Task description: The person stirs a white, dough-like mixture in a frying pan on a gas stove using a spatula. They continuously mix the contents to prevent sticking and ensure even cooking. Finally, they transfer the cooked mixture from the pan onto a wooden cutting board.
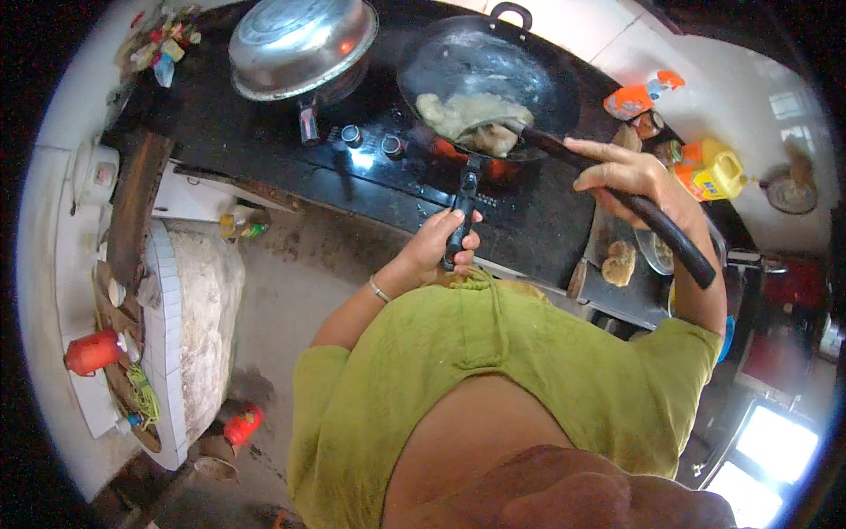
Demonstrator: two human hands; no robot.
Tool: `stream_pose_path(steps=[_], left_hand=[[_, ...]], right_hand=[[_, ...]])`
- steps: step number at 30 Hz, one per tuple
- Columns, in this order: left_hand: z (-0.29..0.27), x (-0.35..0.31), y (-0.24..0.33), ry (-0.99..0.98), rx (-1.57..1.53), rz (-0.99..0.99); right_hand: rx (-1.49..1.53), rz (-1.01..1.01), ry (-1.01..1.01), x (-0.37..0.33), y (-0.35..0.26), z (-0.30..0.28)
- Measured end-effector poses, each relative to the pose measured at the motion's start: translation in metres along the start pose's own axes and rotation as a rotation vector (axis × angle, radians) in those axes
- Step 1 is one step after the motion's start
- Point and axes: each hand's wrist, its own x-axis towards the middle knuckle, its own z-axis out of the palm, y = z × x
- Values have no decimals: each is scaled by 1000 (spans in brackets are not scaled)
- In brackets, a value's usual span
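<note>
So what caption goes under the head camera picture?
Left hand grips the wok handle; right hand holds a black-handled utensil at the pale food.

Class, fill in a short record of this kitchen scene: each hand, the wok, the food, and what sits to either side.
Left hand: grips the wok's black handle
Right hand: holds a long-handled cooking tool
Wok: dark, on the stove
Food: pale mass, touched by the tool
Left side: silver domed cover
Right side: orange spray bottle, yellow jug
</note>
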Motion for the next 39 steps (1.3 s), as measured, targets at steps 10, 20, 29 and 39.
stream_pose_path(steps=[10, 20, 29, 39], left_hand=[[-3, 0, -4, -12, 10, 20], [-4, 1, -4, -54, -19, -3], [-10, 2, -6, -52, -41, 8], [-8, 1, -4, -58, -33, 17]], right_hand=[[-64, 164, -89, 6, -42, 11], [-219, 34, 137, 37, 69, 88], [-209, 363, 591, 43, 60, 22], [-51, 373, 763, 28, 90, 34]])
